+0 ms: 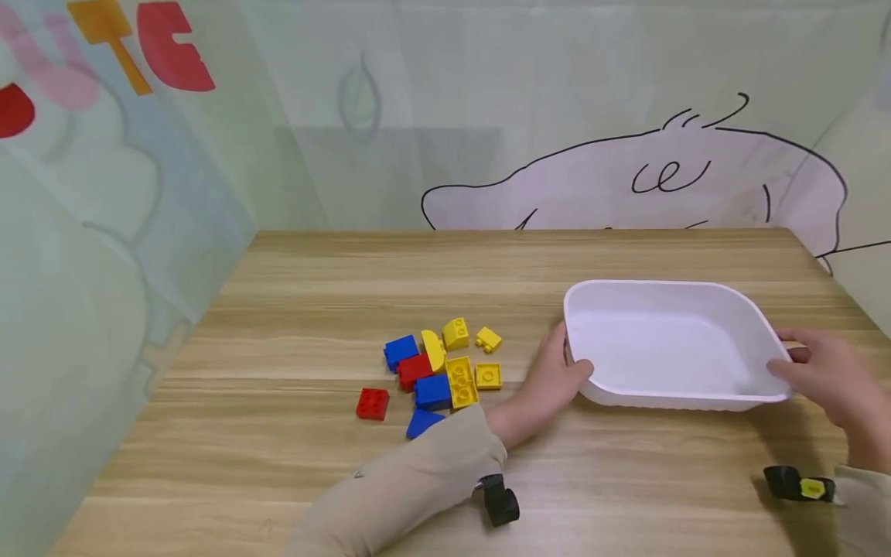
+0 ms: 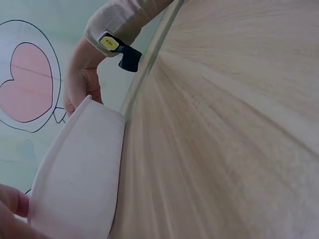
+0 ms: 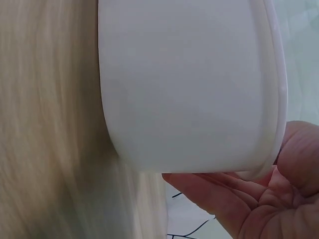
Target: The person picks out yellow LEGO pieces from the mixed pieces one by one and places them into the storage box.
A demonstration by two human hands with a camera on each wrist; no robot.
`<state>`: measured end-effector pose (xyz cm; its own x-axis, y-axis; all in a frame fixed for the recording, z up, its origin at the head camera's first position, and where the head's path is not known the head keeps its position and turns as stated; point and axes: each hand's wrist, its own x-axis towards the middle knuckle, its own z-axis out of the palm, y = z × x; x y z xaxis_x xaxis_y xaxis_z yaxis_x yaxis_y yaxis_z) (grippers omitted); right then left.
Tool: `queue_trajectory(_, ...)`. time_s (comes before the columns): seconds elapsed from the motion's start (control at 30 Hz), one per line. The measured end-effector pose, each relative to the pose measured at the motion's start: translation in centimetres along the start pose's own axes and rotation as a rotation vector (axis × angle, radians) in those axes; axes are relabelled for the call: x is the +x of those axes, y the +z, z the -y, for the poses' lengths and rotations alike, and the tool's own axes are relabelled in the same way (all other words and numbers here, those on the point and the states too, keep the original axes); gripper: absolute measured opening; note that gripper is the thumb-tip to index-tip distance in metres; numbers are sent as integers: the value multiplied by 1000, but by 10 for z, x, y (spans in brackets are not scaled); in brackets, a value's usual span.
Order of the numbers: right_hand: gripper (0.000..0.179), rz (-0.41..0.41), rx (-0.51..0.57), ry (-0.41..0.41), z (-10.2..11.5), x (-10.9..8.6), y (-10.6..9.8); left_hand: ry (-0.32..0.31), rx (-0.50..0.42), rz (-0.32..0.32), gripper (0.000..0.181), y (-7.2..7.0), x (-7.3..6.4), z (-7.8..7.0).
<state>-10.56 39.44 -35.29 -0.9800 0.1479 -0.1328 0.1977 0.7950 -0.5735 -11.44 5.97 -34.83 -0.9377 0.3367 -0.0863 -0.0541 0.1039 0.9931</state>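
Note:
Between both hands is a white plastic tub [image 1: 668,340], its inside bare, at the right of the table. My left hand [image 1: 553,379] grips its left end, the thumb over the rim and the fingers outside. The right hand [image 1: 828,375] pinches the opposite end, thumb on the rim and fingers beneath it, as the right wrist view shows with the hand [image 3: 279,194] at the tub's [image 3: 184,89] corner. In the left wrist view the tub's side [image 2: 82,164] stands close over the tabletop.
Left of the tub lie several toy building blocks: a red brick [image 1: 373,404] apart from the others, blue bricks [image 1: 433,392], yellow ones [image 1: 461,381] and a blue triangular piece [image 1: 422,422] near the left sleeve. The wooden table [image 1: 278,464] meets a printed cloth wall [image 1: 390,116].

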Motion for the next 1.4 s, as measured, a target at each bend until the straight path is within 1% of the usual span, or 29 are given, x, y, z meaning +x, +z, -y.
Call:
queue_trajectory(0.1,50,27,2,-28,21,-9,1,-20,-24,-1,66,-8,-1,1)
queue_trajectory(0.2,49,43,15,-65,32,-12,3,-53,-36,-18,66,-15,-3,1)
queue_trajectory(0.3,50,52,15,-79,36,-13,6,-79,-26,-27,67,-21,-4,1)
queue_trajectory(0.4,50,51,9,-90,38,-13,9,-88,-15,-27,67,-26,-6,0)
queue_trajectory(0.57,49,59,5,-117,46,-15,13,-87,-40,3,67,-35,-13,-2)
queue_trajectory(0.67,48,72,-14,-141,50,-17,15,-85,-70,24,66,-40,-17,-2)
queue_trajectory(0.83,46,85,-66,-166,57,-17,17,-107,-64,18,65,-47,-21,0)
queue_trajectory(0.97,48,87,-81,-164,62,-17,19,-139,-61,-8,66,-50,-22,0)
queue_trajectory(1.13,50,91,-80,-156,66,-18,21,-130,-101,5,65,-53,-25,0)
queue_trajectory(1.23,50,96,-80,-152,66,-19,21,-121,-102,17,65,-53,-25,0)
queue_trajectory(1.4,54,117,-83,-115,64,-18,20,-122,-86,12,65,-52,-24,0)
